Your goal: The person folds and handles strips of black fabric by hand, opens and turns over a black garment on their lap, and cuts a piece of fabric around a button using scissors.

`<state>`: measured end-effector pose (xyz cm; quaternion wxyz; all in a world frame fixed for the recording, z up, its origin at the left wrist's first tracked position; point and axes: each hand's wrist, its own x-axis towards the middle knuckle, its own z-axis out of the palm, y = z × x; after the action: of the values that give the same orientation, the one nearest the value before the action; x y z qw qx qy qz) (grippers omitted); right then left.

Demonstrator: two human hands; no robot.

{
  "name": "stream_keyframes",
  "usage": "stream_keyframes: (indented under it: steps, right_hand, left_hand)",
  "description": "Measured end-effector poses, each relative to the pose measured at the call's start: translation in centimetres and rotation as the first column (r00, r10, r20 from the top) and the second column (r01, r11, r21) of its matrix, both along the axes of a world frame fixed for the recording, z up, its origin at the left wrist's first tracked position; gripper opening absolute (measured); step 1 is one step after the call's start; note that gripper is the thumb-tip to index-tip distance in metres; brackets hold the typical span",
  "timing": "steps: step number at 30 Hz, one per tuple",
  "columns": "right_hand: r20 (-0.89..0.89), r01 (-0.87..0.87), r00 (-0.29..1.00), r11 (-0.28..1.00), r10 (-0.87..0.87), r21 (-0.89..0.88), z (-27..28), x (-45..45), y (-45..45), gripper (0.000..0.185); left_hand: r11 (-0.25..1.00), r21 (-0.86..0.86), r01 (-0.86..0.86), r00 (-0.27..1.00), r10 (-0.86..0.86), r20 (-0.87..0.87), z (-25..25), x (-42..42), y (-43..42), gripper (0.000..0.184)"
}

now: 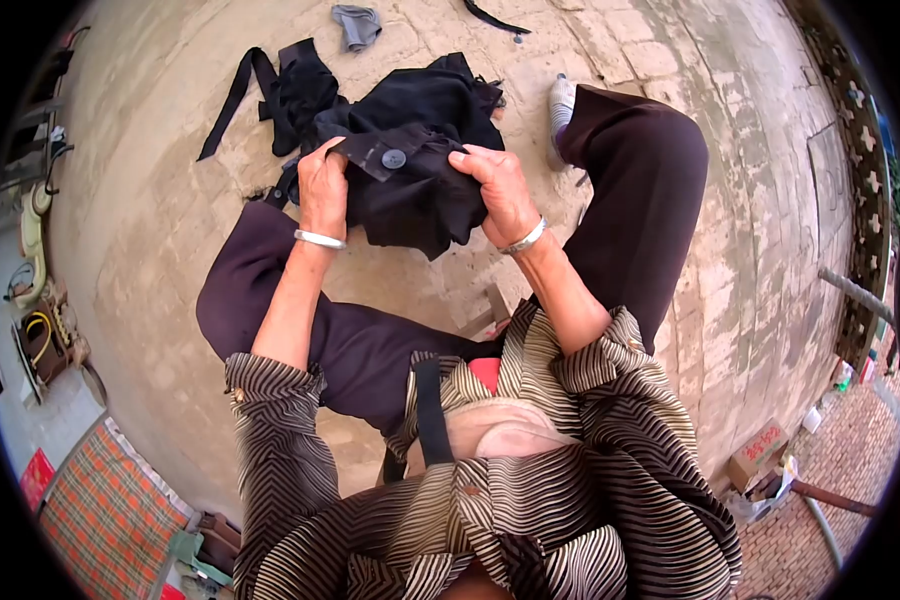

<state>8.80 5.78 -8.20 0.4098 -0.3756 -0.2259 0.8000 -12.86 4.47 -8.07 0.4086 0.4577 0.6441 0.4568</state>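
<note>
Between my two hands a black garment (420,195) is held up, with a large dark button (394,159) showing on its upper edge. My left hand (323,185) grips the garment's left end, fingers closed around the cloth. On the other side my right hand (497,190) pinches its right edge, thumb on top. Just beyond lies a heap of black clothing (430,95) on the ground, and a black strap or belt-like strip (235,100) trails off to its left. What part of the garment I hold, I cannot tell.
A grey cloth (357,26) and a dark strip (495,17) lie farther out on the paved ground (750,200). My bent legs frame the work area. A cardboard box (757,455) stands at lower right, a plaid cloth (110,510) at lower left.
</note>
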Motion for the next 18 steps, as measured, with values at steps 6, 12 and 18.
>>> stream_keyframes:
  steps: [6,12,18]
  right_hand:
    - [0.1,-0.086,0.992,0.986,0.072,0.142,-0.2,0.4,0.4,0.013]
    - [0.002,-0.028,1.0,0.997,0.028,0.065,-0.4,-0.4,-0.1,0.013]
    - [0.245,-0.188,0.964,0.922,0.107,0.338,-0.5,-0.9,-1.0,0.012]
  left_hand:
    - [0.99,-0.136,0.04,0.999,-0.041,-0.006,0.3,0.6,0.0,0.022]
    - [0.968,0.249,-0.023,0.764,0.178,-0.62,1.4,1.3,-0.8,0.024]
    - [0.91,-0.377,0.175,0.812,0.084,0.578,2.3,1.1,-1.1,0.052]
